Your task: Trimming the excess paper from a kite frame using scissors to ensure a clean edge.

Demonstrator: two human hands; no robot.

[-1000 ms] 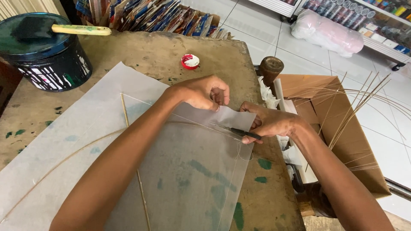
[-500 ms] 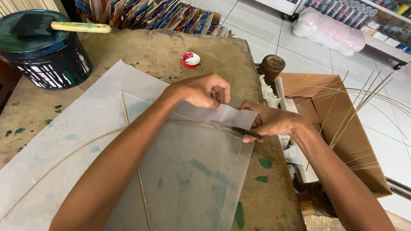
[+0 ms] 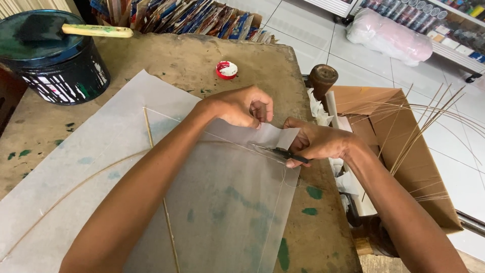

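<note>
Your right hand [image 3: 316, 144] is closed around a pair of small scissors [image 3: 277, 151], blades pointing left toward your left hand [image 3: 242, 106]. That left hand pinches the upper edge of the translucent paper sheet [image 3: 222, 202], fingers curled. The sheet lies flat on the bench [image 3: 192, 60], directly under both hands, over thin sticks [image 3: 160, 202]. Scissor axis runs roughly along the sheet's top fold. Blade tips are hard to make out against the paper; your right palm hides the handles.
</note>
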